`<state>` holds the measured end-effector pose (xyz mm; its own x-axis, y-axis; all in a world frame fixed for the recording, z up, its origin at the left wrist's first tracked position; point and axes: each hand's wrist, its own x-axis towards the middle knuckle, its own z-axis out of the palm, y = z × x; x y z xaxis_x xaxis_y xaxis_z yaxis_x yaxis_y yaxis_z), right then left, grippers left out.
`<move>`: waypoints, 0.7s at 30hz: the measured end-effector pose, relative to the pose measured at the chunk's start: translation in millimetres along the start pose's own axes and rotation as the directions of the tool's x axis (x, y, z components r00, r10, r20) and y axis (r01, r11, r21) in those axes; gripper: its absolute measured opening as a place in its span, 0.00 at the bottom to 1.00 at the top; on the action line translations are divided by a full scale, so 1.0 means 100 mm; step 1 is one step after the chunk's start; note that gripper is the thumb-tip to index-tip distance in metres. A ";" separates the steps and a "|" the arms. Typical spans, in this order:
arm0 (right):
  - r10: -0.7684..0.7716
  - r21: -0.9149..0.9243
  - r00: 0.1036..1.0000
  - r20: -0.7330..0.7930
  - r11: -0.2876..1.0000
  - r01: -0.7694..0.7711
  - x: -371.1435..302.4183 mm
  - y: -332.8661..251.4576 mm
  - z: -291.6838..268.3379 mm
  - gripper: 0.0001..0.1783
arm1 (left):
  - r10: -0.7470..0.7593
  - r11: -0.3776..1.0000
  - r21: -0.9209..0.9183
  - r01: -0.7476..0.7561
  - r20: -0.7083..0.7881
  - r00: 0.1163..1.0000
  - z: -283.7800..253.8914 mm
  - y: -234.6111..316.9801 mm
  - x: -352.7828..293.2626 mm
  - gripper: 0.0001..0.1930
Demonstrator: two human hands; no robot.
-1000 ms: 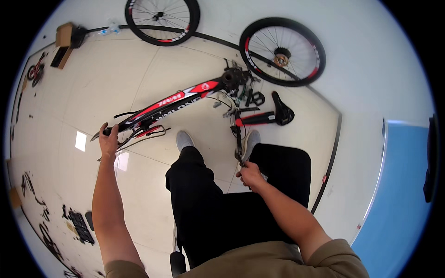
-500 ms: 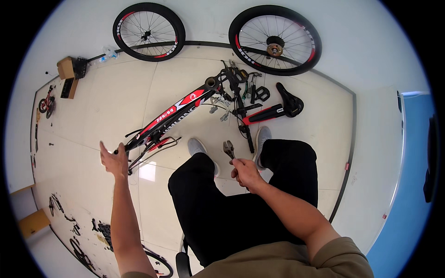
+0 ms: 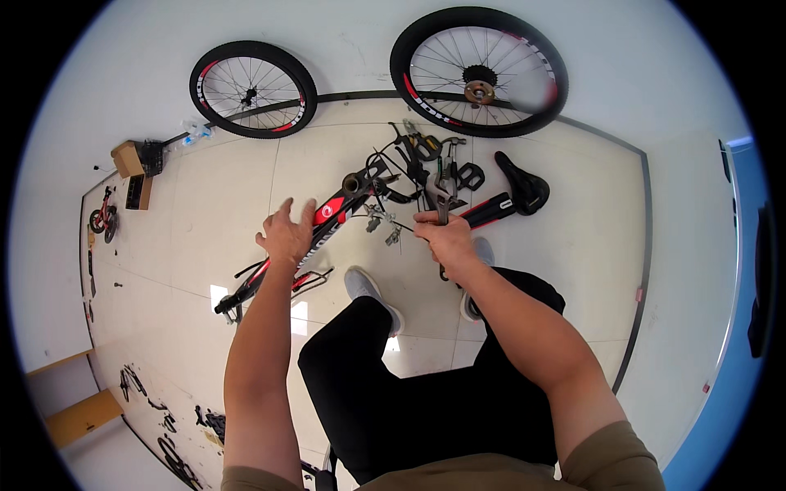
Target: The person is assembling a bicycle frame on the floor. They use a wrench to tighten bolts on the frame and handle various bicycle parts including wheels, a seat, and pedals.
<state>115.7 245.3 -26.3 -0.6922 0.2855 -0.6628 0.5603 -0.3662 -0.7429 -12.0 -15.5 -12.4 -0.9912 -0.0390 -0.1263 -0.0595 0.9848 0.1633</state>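
My right hand (image 3: 449, 244) is wrapped round the handle of an adjustable wrench (image 3: 442, 204), its jaw end pointing away from me. Fingers spread and holding nothing, my left hand (image 3: 288, 236) is over the bicycle frame (image 3: 332, 208), which is black, red and white. Whether its fingers touch the tube, I cannot tell. The frame lies slanted on the floor, its open head tube (image 3: 352, 184) at the far end. Beyond the wrench are a hammer (image 3: 453, 142) and a pedal (image 3: 470, 177), partly tangled among dark parts and cables.
A black saddle (image 3: 528, 190) lies at the right. Two bicycle wheels, one left (image 3: 205, 86) and one right (image 3: 401, 78), lean against the far wall. An open cardboard box (image 3: 128, 159) stands far left; small dark parts (image 3: 168, 417) are scattered at lower left. My shoes (image 3: 363, 286) are near the frame.
My left hand has moved right and away from me, from the frame's near end to its middle. My right hand has carried the wrench away from me, toward the loose parts. The view has shifted.
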 end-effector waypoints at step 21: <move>0.277 -0.196 0.961 0.006 0.943 -0.270 0.07 -0.11 0.48 0.20 | 0.128 0.991 -0.031 -0.131 -0.090 0.988 0.35 -0.19 0.06 0.22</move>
<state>83.0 208.7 -18.7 -0.5130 0.1678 -0.8418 0.8044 -0.2484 -0.5397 -13.2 -28.2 -50.0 -0.9973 0.0719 -0.0162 0.0670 0.9757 0.2087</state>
